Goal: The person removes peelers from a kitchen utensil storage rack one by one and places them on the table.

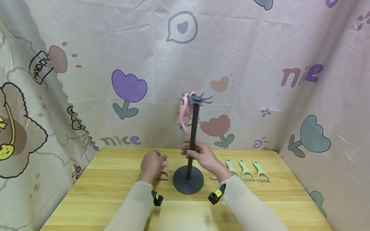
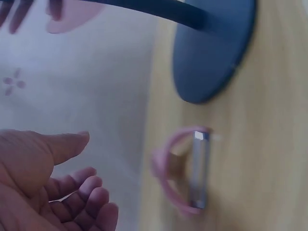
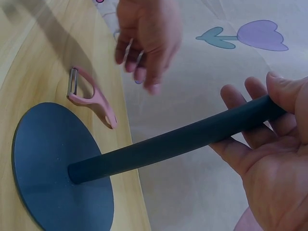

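Observation:
A dark stand (image 1: 195, 128) rises upright from a round base, with a ring of hooks (image 1: 200, 99) on top. Pink peelers (image 1: 182, 112) hang from the hooks on its left side. My right hand (image 1: 203, 157) holds the stand's pole, its thumb and fingers around it in the right wrist view. Another pink peeler (image 3: 98, 97) lies on the table left of the base. Above that peeler is my left hand (image 1: 151, 163), fingers loosely curled; in the left wrist view the hand is apart from the peeler (image 2: 166, 168) and grips nothing.
Several green peelers (image 1: 245, 170) lie in a row on the wooden table (image 1: 115, 179), right of the stand; my right forearm partly covers some. A patterned cloth (image 1: 162, 64) hangs behind the table and along both sides.

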Available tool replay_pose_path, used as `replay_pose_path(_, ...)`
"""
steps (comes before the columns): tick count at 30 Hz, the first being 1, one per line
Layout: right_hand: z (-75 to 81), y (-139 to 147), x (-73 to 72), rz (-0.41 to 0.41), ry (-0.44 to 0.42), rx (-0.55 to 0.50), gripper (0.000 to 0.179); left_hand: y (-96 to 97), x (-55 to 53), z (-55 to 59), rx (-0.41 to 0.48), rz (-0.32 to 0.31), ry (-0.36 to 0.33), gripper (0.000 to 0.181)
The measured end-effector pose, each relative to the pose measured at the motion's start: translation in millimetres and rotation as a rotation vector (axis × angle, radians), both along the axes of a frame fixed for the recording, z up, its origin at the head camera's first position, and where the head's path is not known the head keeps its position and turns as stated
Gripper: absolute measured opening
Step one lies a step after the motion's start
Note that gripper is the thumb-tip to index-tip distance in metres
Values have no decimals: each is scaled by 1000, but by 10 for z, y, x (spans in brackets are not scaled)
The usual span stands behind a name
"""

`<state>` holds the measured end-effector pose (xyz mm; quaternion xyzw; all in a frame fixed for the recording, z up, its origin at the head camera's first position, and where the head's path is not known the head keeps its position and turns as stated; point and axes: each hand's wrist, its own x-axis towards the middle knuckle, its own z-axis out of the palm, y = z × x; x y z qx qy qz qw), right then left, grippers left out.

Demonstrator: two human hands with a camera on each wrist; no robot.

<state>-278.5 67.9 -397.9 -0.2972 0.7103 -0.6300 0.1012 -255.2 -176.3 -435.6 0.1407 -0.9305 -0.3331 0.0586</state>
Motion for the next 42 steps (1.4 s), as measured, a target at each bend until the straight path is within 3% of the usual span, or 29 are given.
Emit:
replay_pose_path(8,3,-2,-4,3,6,6,45,79,66,290,171,-8,172,34)
replay_pose_path(13,5,1,-3,4,5,16,45,143,163,553,285,-33,288,31)
replay_pose_path(22,1,3,-3,2,-7,20,45,248,360,1031,503,-151,438,36)
replay_pose_path(28,5,-1,-6,6,-17,13,45,299,435,1244,537,-224,509,43)
replay_pose_path(34,20,6,8,5,-33,13,45,384,448,1429,557,-283,528,47)
replay_pose_path(42,11,5,2,-2,-20,16,44,527,453,1608,503,-286,521,45)
